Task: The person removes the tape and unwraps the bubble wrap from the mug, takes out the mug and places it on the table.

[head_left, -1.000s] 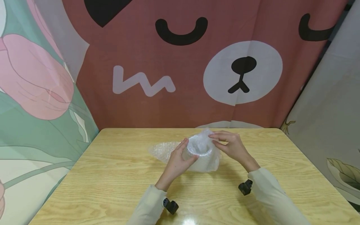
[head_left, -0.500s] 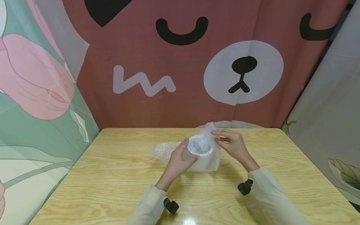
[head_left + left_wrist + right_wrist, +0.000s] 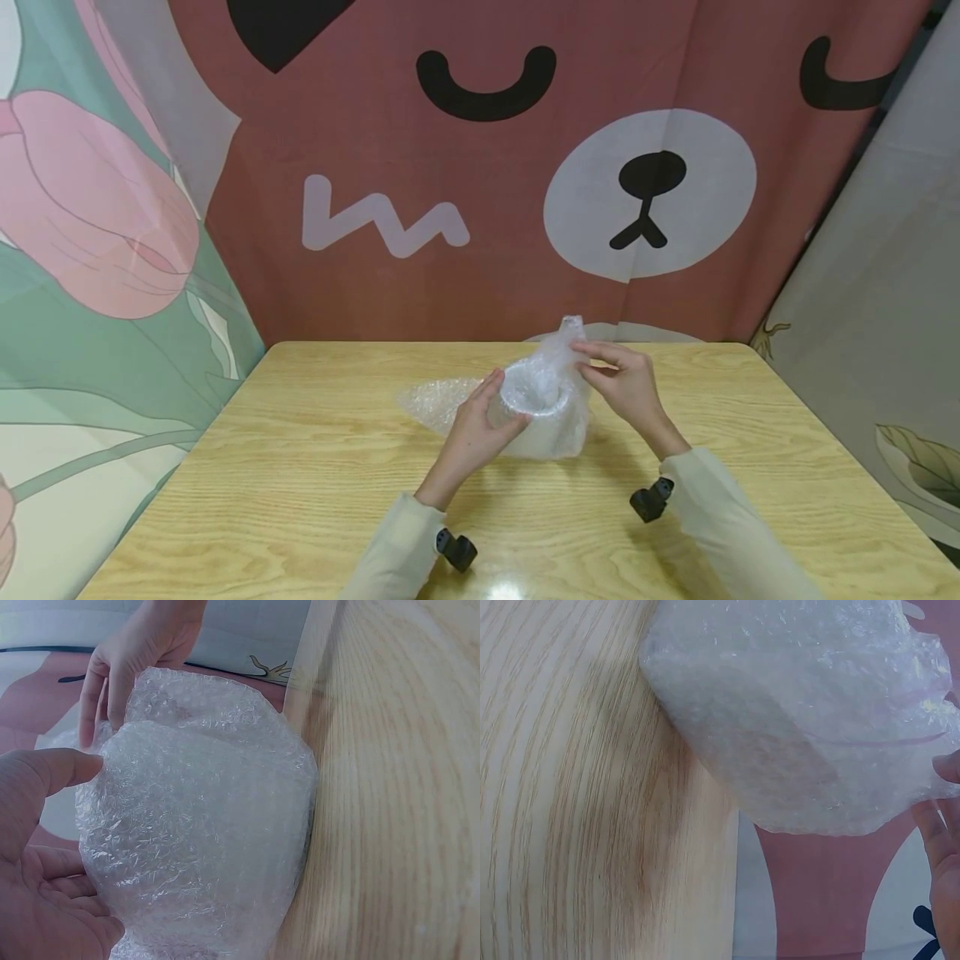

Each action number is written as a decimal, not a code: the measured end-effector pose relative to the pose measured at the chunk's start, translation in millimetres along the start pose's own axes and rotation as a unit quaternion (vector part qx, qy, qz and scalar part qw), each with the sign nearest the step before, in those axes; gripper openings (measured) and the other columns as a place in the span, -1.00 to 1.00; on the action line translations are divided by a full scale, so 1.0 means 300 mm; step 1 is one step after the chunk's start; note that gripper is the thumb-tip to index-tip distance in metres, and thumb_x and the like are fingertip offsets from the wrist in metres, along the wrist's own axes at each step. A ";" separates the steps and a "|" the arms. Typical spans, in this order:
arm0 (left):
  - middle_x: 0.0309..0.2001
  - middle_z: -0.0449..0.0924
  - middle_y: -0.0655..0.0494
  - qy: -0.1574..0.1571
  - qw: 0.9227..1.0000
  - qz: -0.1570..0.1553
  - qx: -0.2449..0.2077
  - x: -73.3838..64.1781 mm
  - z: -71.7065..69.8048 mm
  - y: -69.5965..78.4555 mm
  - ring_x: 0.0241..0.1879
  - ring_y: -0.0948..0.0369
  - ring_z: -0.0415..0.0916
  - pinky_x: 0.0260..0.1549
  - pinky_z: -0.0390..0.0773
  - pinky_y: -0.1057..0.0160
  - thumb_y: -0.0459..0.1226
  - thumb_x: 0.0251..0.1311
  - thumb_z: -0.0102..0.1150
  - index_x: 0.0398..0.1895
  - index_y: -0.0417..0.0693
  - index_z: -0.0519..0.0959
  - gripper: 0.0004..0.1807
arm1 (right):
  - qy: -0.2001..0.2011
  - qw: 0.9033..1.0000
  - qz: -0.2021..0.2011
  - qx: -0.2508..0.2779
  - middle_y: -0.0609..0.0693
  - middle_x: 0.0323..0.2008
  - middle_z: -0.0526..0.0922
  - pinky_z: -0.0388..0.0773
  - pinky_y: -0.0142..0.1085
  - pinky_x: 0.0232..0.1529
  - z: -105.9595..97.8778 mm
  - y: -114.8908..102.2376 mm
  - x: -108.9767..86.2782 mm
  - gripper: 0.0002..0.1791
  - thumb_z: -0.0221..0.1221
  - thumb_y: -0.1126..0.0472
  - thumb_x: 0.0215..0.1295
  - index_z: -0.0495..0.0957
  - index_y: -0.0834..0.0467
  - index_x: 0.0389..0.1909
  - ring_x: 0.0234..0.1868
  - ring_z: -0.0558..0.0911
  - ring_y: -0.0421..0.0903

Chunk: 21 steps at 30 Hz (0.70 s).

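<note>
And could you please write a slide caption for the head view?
Left hand holds a bubble-wrap bundle on a wood-grain table; right hand pinches its raised end.

- Passable at left: wide stretch of bare table (image 3: 300, 458), as far as the flattened end of the bubble wrap (image 3: 555, 437).
- Passable at right: table beyond the right hand (image 3: 627, 385) and right sleeve (image 3: 735, 525).
- Passable from the near edge: lane between both forearms, narrowed by a black camera (image 3: 456, 550) at each wrist.
- Obstructed: wrap's left side by the left hand (image 3: 477, 429), upper right by pinching fingers.
- Bounded behind: curtain (image 3: 360, 304).
</note>
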<state>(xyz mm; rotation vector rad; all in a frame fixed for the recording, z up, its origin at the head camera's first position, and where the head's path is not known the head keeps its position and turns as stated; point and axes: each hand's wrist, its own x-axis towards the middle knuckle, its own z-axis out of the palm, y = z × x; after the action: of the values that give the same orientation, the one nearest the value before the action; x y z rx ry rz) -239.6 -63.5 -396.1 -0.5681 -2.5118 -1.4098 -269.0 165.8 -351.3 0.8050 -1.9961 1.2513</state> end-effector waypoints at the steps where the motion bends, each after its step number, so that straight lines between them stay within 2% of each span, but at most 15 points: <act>1: 0.41 0.18 -0.14 0.000 1.000 0.001 -0.001 0.000 0.000 0.000 0.41 -0.01 0.06 0.33 0.13 0.00 -0.11 0.16 0.33 0.39 -0.35 0.23 -0.17 | 0.003 1.000 0.010 0.001 0.31 -0.21 0.68 0.63 -0.37 -0.32 0.000 -0.001 0.000 -0.71 0.32 0.66 -0.04 0.65 0.48 -0.21 -0.19 0.69 0.05; 5: 0.41 0.17 -0.15 -0.001 1.000 0.000 -0.006 0.000 -0.001 0.000 0.41 0.00 0.05 0.33 0.12 0.00 -0.12 0.16 0.33 0.39 -0.36 0.22 -0.17 | 0.015 0.999 0.049 0.011 0.30 -0.19 0.68 0.62 -0.40 -0.30 0.001 0.000 -0.001 -0.71 0.32 0.62 0.00 0.65 0.47 -0.18 -0.18 0.68 -0.01; 9: 0.42 0.17 -0.14 -0.002 1.000 -0.001 -0.008 -0.001 -0.002 -0.001 0.42 0.00 0.04 0.33 0.11 0.00 -0.11 0.16 0.33 0.40 -0.35 0.22 -0.16 | 0.029 0.996 0.080 0.019 0.30 -0.18 0.67 0.61 -0.41 -0.28 0.002 0.000 0.001 -0.71 0.32 0.61 0.01 0.65 0.47 -0.17 -0.17 0.67 0.03; 19: 0.42 0.17 -0.15 -0.003 1.000 0.003 0.000 -0.002 -0.002 0.000 0.42 -0.01 0.04 0.33 0.12 0.00 -0.10 0.17 0.32 0.40 -0.35 0.21 -0.16 | 0.054 0.991 0.114 0.036 0.31 -0.14 0.66 0.60 -0.44 -0.27 0.001 0.003 0.009 -0.69 0.30 0.62 0.03 0.64 0.46 -0.14 -0.19 0.64 0.26; 21: 0.42 0.17 -0.14 -0.003 1.000 0.004 0.000 -0.002 -0.002 0.000 0.42 0.00 0.04 0.33 0.12 0.00 -0.10 0.17 0.32 0.40 -0.35 0.21 -0.17 | 0.058 0.990 0.121 0.048 0.33 -0.13 0.65 0.59 -0.44 -0.26 0.000 0.009 0.009 -0.69 0.29 0.62 0.04 0.63 0.48 -0.13 -0.19 0.67 0.18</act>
<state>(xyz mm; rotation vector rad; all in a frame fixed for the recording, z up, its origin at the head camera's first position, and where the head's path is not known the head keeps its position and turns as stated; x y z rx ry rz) -239.0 -64.0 -396.0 -0.5819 -2.5116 -1.4073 -272.8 166.4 -350.4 0.5296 -1.9958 1.5058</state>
